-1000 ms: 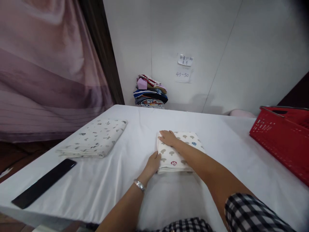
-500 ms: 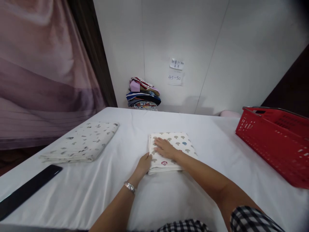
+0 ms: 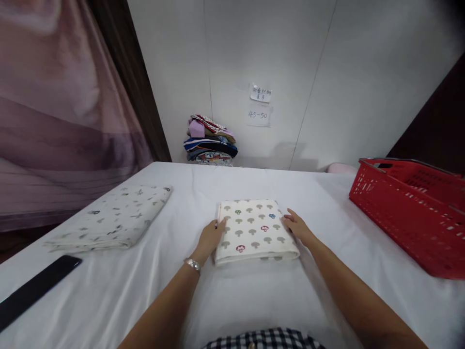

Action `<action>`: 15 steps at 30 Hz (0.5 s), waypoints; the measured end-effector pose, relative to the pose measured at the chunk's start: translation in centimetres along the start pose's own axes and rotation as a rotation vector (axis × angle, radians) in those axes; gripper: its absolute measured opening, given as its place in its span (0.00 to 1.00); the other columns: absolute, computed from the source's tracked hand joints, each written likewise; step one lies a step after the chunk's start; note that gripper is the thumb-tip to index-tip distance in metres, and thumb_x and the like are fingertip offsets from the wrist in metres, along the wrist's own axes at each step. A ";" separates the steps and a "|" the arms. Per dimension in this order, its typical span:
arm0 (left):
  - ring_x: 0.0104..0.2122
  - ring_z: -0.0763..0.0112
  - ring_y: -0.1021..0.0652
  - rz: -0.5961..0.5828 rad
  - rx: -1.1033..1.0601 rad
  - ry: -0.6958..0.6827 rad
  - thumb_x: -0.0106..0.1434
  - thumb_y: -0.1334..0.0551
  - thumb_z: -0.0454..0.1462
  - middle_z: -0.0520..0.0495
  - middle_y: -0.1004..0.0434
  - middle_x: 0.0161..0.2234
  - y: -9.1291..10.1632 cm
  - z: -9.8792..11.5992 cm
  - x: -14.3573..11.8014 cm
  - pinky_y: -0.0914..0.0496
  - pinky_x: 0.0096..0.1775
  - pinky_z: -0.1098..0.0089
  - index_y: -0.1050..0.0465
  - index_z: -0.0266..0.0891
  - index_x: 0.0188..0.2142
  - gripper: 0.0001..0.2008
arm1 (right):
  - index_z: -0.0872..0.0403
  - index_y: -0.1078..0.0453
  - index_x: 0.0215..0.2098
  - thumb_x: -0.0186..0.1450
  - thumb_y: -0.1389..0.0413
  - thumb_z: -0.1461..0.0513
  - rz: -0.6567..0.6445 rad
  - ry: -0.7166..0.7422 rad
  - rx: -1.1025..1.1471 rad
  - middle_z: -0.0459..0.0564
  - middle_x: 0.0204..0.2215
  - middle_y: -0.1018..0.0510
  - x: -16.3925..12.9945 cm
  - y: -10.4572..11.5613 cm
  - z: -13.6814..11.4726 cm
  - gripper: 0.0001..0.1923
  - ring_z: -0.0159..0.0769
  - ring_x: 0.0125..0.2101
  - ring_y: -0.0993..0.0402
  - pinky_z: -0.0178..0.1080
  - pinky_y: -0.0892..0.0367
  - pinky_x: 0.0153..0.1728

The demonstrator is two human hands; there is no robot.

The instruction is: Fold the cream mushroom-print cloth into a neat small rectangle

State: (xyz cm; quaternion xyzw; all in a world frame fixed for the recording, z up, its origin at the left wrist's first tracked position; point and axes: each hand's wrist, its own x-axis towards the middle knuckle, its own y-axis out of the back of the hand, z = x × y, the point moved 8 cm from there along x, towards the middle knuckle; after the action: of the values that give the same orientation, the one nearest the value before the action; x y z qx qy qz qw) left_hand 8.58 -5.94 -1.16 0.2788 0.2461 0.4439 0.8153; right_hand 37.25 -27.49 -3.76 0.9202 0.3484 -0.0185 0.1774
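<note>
A folded white cloth [image 3: 250, 232] printed with grey, red, blue and green mushrooms lies flat in front of me. My left hand [image 3: 211, 237] grips its left edge, thumb on top and the other fingers partly hidden at the side. At the right edge, my right hand [image 3: 297, 227] touches the cloth with its fingertips, fingers apart. Further left rests a larger folded white cloth [image 3: 116, 218] with small dark prints, which neither hand touches.
A white sheet covers the table [image 3: 189, 194]. A red plastic basket [image 3: 403, 213] stands at the right, and a long black flat object [image 3: 39, 286] lies at the near left. Folded fabrics [image 3: 210, 140] are stacked beyond the far edge, below paper signs [image 3: 260, 104] on the wall.
My right hand has lifted off the top of the mushroom-print cloth and moved to its right edge. My left hand stays at the left edge. The view has shifted slightly.
</note>
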 end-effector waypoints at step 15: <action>0.41 0.63 0.25 0.173 0.027 -0.092 0.65 0.54 0.42 0.43 0.22 0.40 2.7 1.6 4.1 0.33 0.45 0.65 0.28 0.37 0.41 0.18 | 0.51 0.39 0.59 0.54 0.42 0.58 0.040 0.223 0.154 0.51 0.56 0.32 2.2 -5.4 -4.5 0.34 0.41 0.53 0.33 0.43 0.37 0.53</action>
State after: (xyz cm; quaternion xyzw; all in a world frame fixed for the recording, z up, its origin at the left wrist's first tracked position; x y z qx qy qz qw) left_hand 10.02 -1.58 1.17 0.3300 0.1894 0.4959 0.7806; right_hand 34.98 -20.81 -1.63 0.9343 0.3449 0.0607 0.0670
